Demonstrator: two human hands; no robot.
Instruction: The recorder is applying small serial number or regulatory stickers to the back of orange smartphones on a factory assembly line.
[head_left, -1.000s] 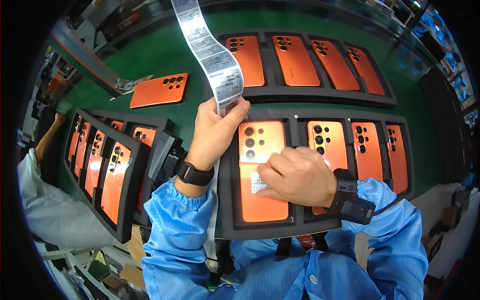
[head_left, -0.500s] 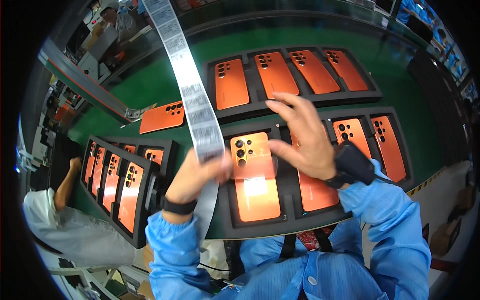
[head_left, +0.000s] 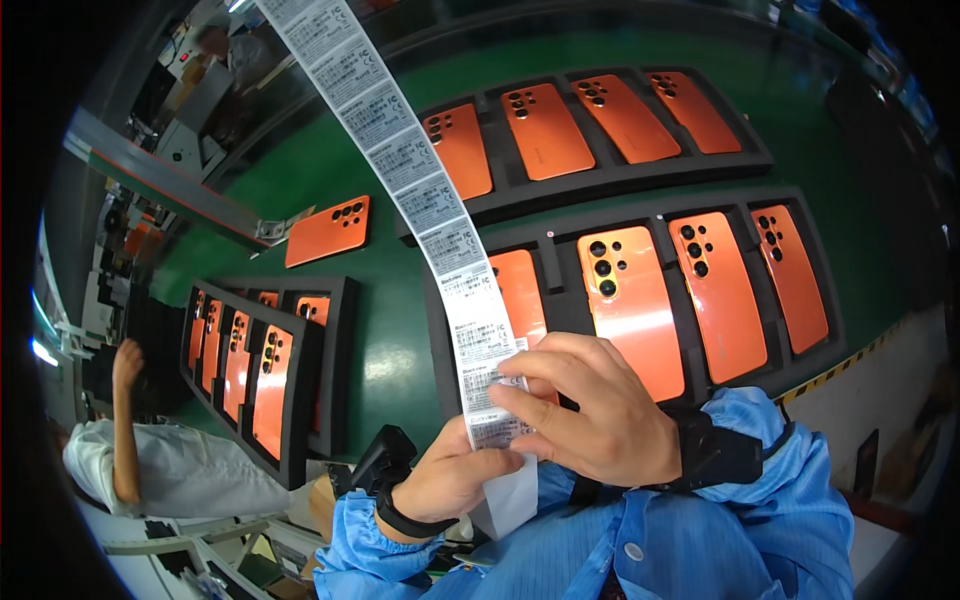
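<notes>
A long white strip of printed labels (head_left: 440,215) slants down from the top left to my hands. My left hand (head_left: 450,478) grips its lower end, thumb across the front, and a blank tail of backing hangs below. Against the strip's right edge, my right hand (head_left: 590,410) has its fingertips pinched on a label (head_left: 508,362) whose corner stands off the strip. Behind the strip, an orange phone (head_left: 520,300) lies back up in the near black foam tray (head_left: 560,255), partly covered by strip and hand. Three more orange phones, one of them nearest my right hand (head_left: 635,310), lie in that tray.
A second foam tray (head_left: 600,185) of orange phones lies beyond. One loose orange phone (head_left: 328,232) rests on the green table (head_left: 390,345) by a metal post. More loaded trays (head_left: 340,350) lean at the left, beside another person's arm (head_left: 125,420).
My left hand has moved down and right with the strip, pulling it across the near-left phone. My right hand has come down from above the tray onto a label at the strip's edge.
</notes>
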